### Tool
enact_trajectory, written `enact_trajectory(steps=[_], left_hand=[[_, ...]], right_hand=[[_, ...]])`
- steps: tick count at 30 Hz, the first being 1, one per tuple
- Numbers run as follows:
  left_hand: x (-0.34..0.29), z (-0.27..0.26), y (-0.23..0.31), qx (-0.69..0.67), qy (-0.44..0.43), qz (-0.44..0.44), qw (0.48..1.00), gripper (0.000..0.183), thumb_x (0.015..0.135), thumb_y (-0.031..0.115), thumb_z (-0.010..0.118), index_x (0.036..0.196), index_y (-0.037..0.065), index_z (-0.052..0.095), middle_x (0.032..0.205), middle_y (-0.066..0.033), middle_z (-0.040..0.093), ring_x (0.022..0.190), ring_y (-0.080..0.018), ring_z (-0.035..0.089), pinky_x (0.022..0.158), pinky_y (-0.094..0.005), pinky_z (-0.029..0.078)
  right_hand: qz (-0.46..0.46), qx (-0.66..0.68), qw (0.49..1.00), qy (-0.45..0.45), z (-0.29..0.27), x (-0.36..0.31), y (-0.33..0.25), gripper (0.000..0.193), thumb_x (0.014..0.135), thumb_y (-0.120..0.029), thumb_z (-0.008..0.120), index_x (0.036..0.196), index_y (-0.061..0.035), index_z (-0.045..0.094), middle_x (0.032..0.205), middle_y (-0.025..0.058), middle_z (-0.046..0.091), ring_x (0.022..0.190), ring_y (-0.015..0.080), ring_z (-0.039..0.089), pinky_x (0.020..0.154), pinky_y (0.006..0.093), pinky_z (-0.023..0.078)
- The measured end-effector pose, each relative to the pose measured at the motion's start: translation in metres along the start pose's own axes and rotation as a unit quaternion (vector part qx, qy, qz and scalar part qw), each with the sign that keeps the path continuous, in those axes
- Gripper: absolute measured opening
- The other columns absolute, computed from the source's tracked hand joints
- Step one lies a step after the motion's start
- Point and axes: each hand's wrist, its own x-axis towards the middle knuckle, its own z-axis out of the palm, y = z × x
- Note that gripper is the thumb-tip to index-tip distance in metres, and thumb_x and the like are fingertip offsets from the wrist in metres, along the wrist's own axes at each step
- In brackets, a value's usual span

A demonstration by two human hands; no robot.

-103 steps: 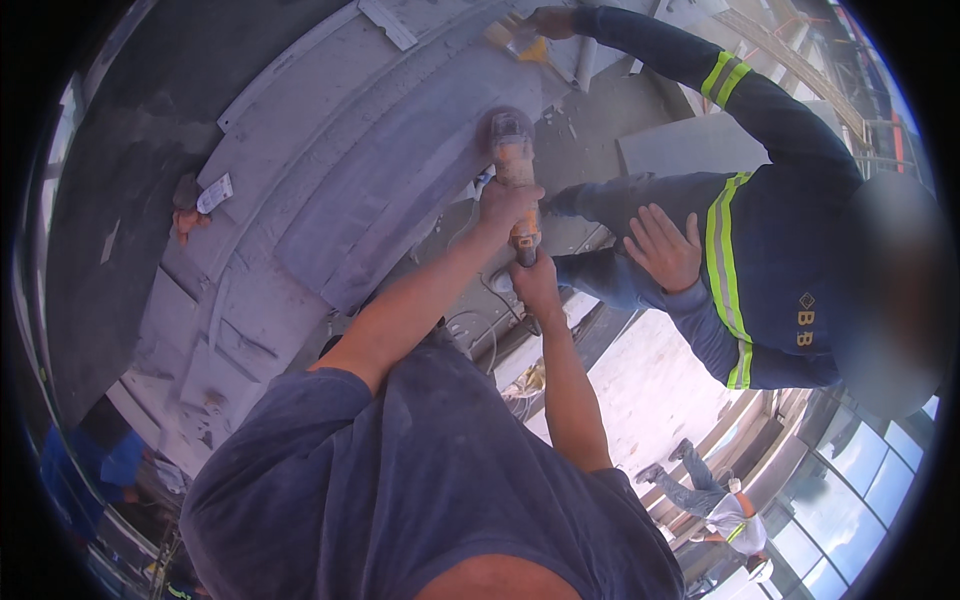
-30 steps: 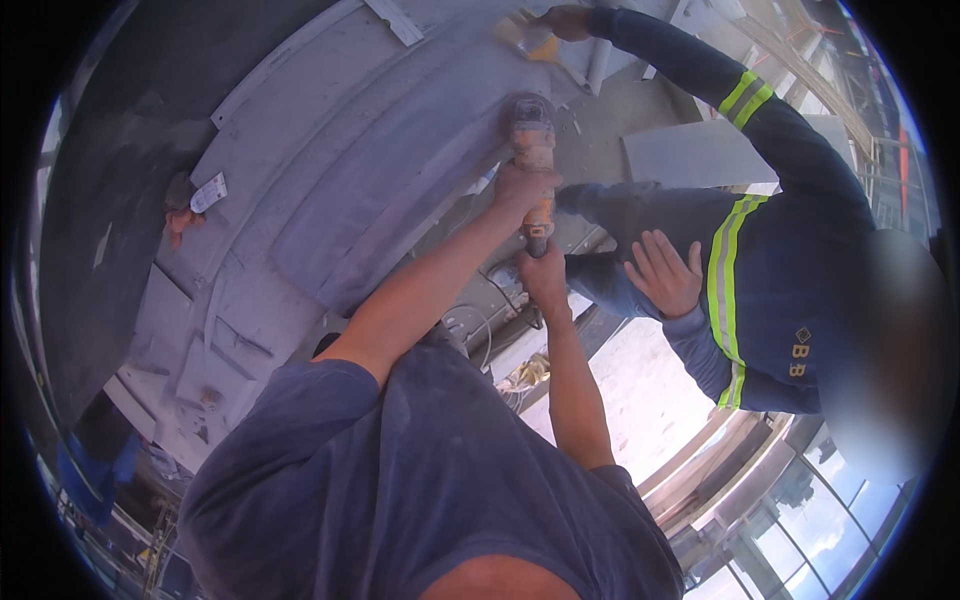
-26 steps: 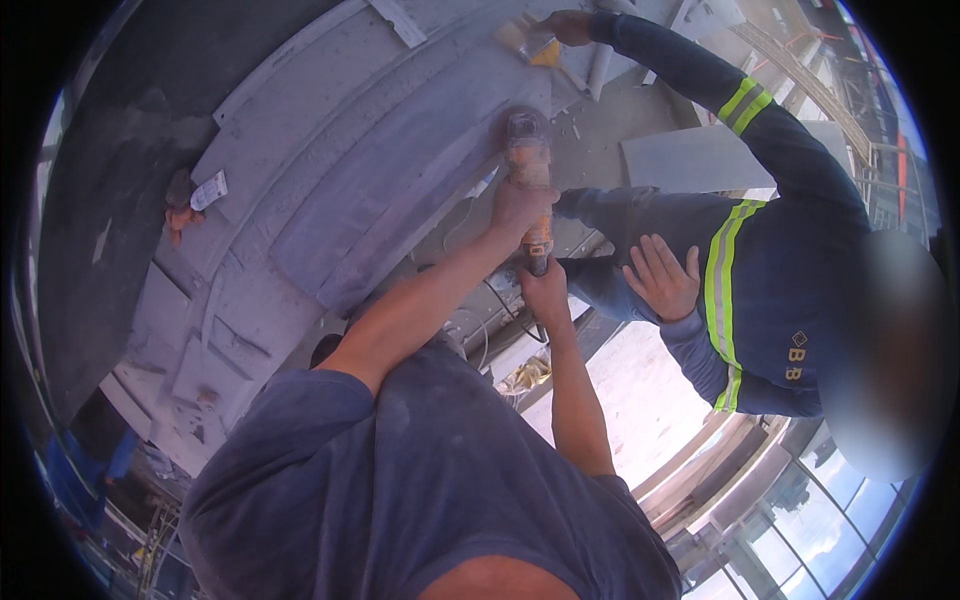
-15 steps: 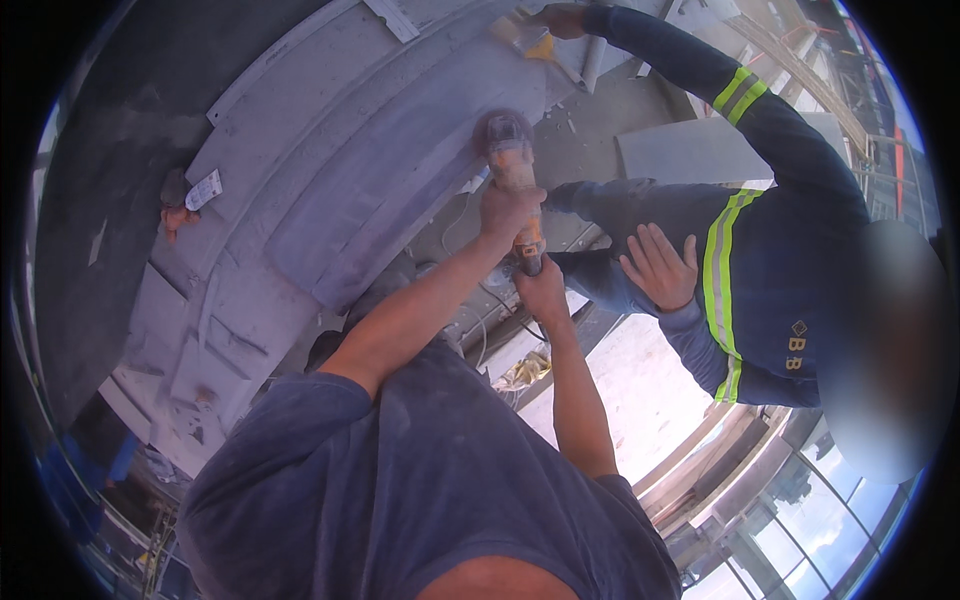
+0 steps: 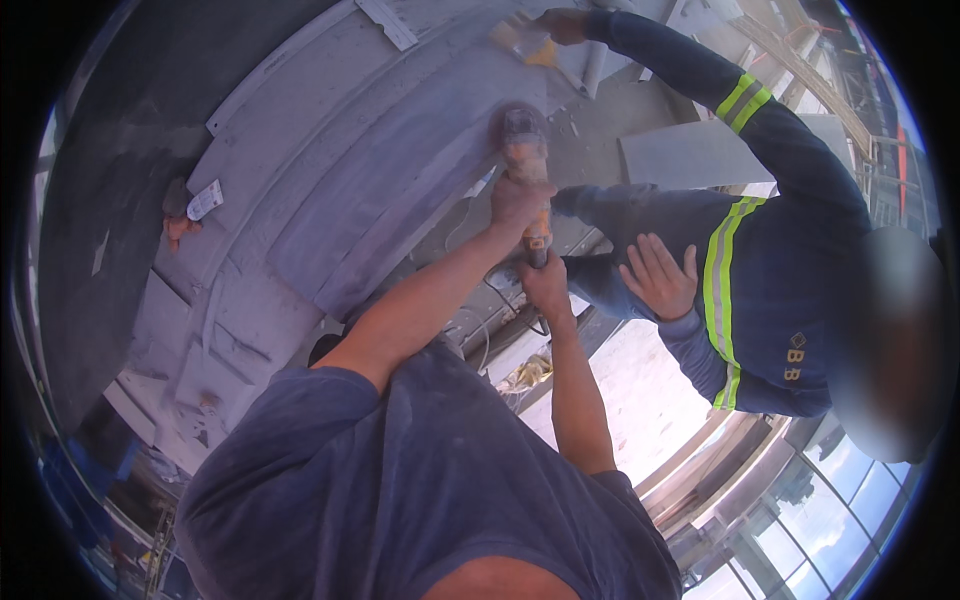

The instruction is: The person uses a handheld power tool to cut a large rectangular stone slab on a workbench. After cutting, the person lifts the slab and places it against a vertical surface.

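Note:
An orange, dust-covered angle grinder [image 5: 527, 158] is held in both my hands, its head pressed to the right edge of a curved grey panel [image 5: 375, 175]. My left hand [image 5: 520, 203] wraps round the middle of its body, fingers closed. Lower down, my right hand [image 5: 545, 285] grips the dark rear end. The disc under the head is blurred and partly hidden. Across from me, a co-worker's raised hand [image 5: 562, 26] holds a pale and yellow brush-like tool [image 5: 528, 42] over the panel's far end. The co-worker's other hand [image 5: 662, 277] is spread open near the grinder, apart from it.
A cord [image 5: 480, 345] hangs below the grinder. On the left of the grey work lie a white-labelled item [image 5: 205, 200], a reddish lump [image 5: 180, 230] and loose strips. A flat grey board [image 5: 690, 155] is beside the co-worker, whose body [image 5: 775, 290] fills the right side.
The grinder and both my hands have shifted slightly right along the panel's edge. The co-worker's brush-like tool has moved a little; the spread hand stays nearly where it was.

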Motion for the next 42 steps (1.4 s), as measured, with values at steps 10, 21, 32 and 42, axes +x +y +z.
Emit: enact_trajectory(steps=[10,21,32,42], left_hand=[[-0.035,-0.019,0.041,-0.1,-0.107,-0.092,0.985,0.043,0.084,0.015,0.091,0.12,0.002,0.071,0.102,-0.0097,0.077,0.088,-0.0218,0.077,0.076,-0.0401,0.062],[-0.028,-0.002,0.027,-0.134,-0.063,-0.061,0.987,0.04,0.084,0.014,0.089,0.116,-0.001,0.07,0.101,-0.0097,0.076,0.086,-0.0218,0.076,0.077,-0.0403,0.062],[0.012,0.024,0.036,-0.091,-0.082,-0.095,0.988,0.044,0.082,0.018,0.09,0.116,-0.003,0.071,0.101,-0.0127,0.077,0.087,-0.0236,0.078,0.076,-0.0413,0.063],[0.024,0.03,0.053,-0.092,-0.134,-0.071,0.984,0.036,0.083,0.02,0.087,0.109,-0.003,0.076,0.101,-0.0132,0.078,0.089,-0.0252,0.078,0.08,-0.0421,0.062]], right_hand=[[-0.009,0.012,0.999,-0.035,-0.017,-0.026,-0.008,0.043,0.086,-0.017,0.07,0.12,0.0095,0.067,0.094,0.0256,0.076,0.091,0.0379,0.077,0.086,0.0491,0.058],[-0.022,-0.045,0.998,-0.04,-0.032,-0.006,-0.001,0.047,0.086,-0.019,0.072,0.122,0.0107,0.068,0.1,0.0328,0.078,0.101,0.0487,0.079,0.09,0.0505,0.058],[-0.028,-0.045,0.998,0.032,-0.029,0.025,-0.002,0.04,0.085,-0.02,0.074,0.111,0.01,0.069,0.09,0.0231,0.077,0.085,0.0317,0.076,0.082,0.0463,0.059],[0.009,0.0,1.0,0.018,-0.038,0.021,-0.041,0.043,0.088,-0.022,0.069,0.117,0.0107,0.068,0.088,0.0281,0.076,0.076,0.0405,0.078,0.075,0.0492,0.06]])
